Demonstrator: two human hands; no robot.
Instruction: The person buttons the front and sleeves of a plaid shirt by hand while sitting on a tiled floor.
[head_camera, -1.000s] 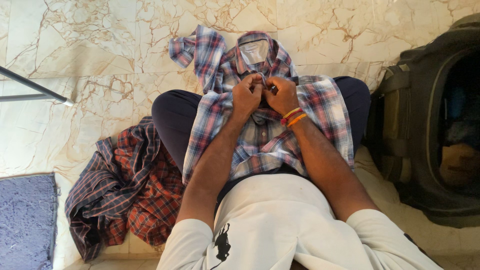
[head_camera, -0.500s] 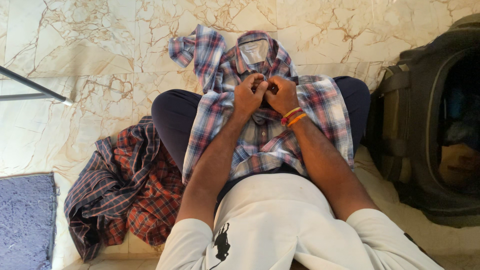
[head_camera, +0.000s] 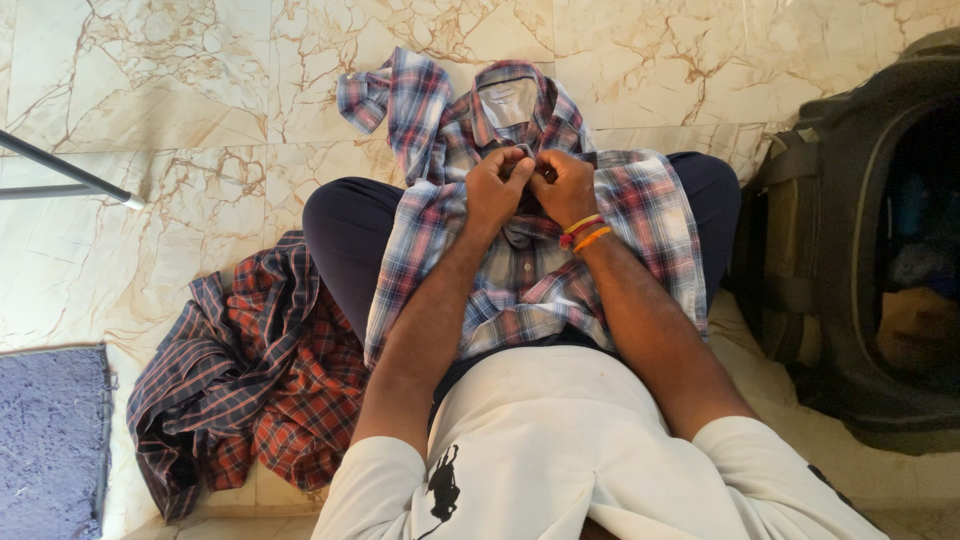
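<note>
both hands pinch a plaid shirt's front, just below the collar

the left hand (head_camera: 495, 190) and right hand (head_camera: 563, 187) meet knuckle to knuckle, fingers closed on the placket of the blue-and-red plaid shirt (head_camera: 530, 270) — it lies across the person's lap, collar resting on the marble floor (head_camera: 180, 90). a second, darker plaid shirt (head_camera: 250, 370) lies crumpled on the left — a dark open bag (head_camera: 860, 260) sits at right.

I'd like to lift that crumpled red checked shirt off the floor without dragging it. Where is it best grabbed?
Probably at the bunched top edge of the red plaid shirt, coming from above on the side away from the person's knee. The cloth is heaped in raised folds there, easy to pinch, while its lower part spreads flat on the marble floor.
</note>
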